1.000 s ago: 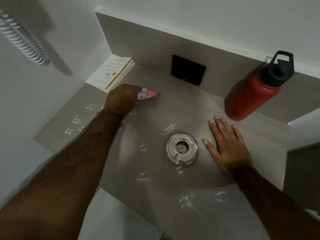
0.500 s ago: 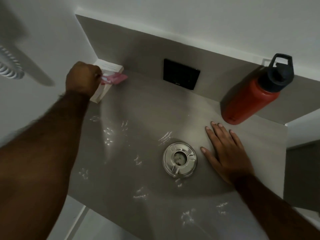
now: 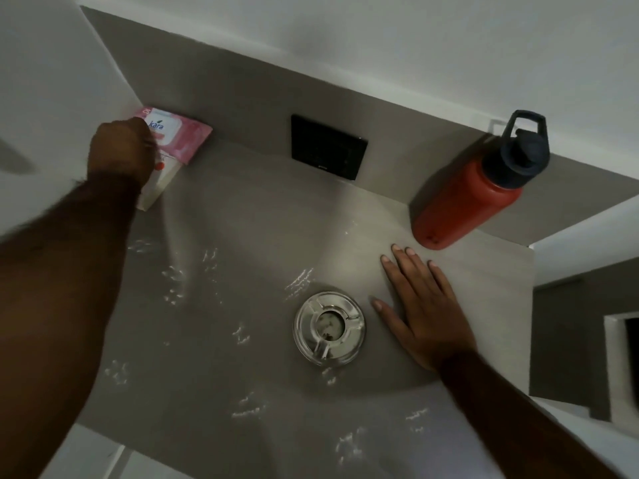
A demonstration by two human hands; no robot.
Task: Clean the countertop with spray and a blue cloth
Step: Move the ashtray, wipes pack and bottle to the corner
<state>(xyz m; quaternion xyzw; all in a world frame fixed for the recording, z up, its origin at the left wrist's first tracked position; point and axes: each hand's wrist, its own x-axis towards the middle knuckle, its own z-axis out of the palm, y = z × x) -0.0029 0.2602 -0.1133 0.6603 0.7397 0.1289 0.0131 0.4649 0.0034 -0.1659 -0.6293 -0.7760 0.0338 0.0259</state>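
The grey countertop (image 3: 262, 236) carries white foamy spray marks (image 3: 173, 281) scattered over its left and front parts. My left hand (image 3: 119, 148) is at the far left corner, closed on a pink wipes pack (image 3: 179, 136) that lies on top of a white book (image 3: 155, 188). My right hand (image 3: 423, 305) rests flat on the counter with fingers spread, just right of a glass ashtray (image 3: 329, 328). No spray bottle or blue cloth is in view.
A red water bottle (image 3: 470, 191) with a dark lid stands at the back right against the grey backsplash. A black wall socket plate (image 3: 328, 146) sits in the backsplash. White walls close the left side and the back.
My left hand carried the pink pack from mid-counter to the far left corner and set it on the book. The right hand stayed flat by the ashtray.
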